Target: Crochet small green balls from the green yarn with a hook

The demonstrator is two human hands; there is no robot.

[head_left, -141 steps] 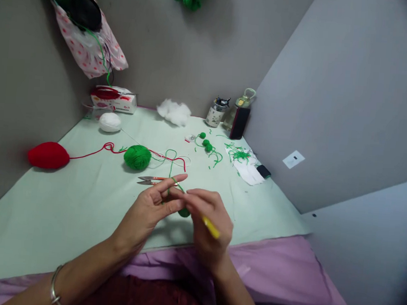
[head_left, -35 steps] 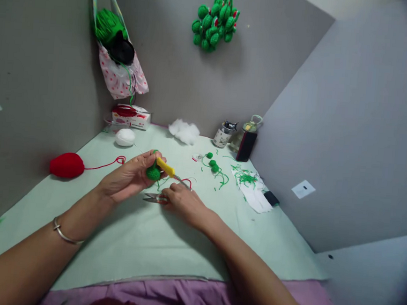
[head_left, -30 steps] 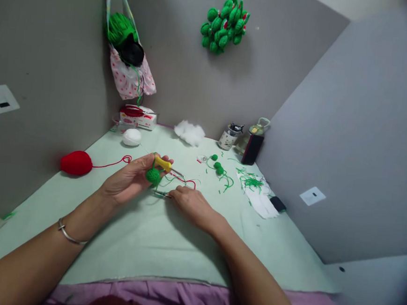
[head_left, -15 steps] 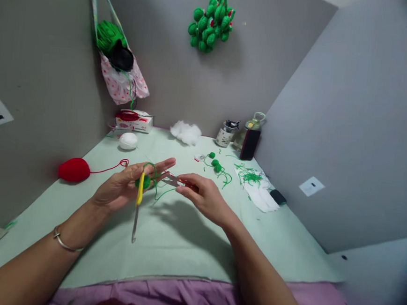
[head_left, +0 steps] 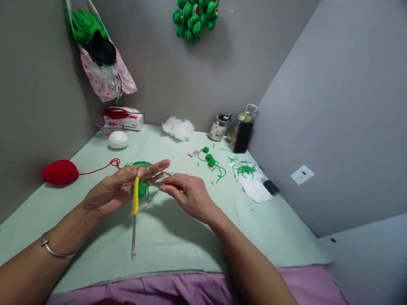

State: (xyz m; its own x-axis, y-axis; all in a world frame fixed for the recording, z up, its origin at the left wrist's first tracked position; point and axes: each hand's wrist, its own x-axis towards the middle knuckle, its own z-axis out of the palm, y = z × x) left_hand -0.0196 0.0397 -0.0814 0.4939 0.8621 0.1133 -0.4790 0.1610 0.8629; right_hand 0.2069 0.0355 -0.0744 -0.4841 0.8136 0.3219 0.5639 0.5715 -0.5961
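Note:
My left hand (head_left: 111, 190) holds a crochet hook with a yellow handle (head_left: 135, 199), its metal end pointing down. Against the same fingers sits a small green crocheted ball (head_left: 141, 190), partly behind the hook. Green yarn (head_left: 150, 196) trails from it. The fingertips of the left hand stretch out to the right. Pinched in my right hand (head_left: 186, 193) is a small metal tool (head_left: 155, 184) that looks like thread snips; its grip is hidden by the fingers. Its tip reaches the green ball and yarn beside my left fingers.
A red yarn ball (head_left: 61, 172) and a white yarn ball (head_left: 118, 139) lie left. White stuffing (head_left: 178, 128), a pen jar (head_left: 218, 129), a bottle and a phone (head_left: 243, 138) stand behind. Small green balls (head_left: 210, 159) and yarn scraps (head_left: 244, 169) lie right. A bag (head_left: 106, 72) hangs left.
The metal tool has moved left and its tip is now at the green ball. The ball shows lower, below the left fingers. The whole view has shifted slightly.

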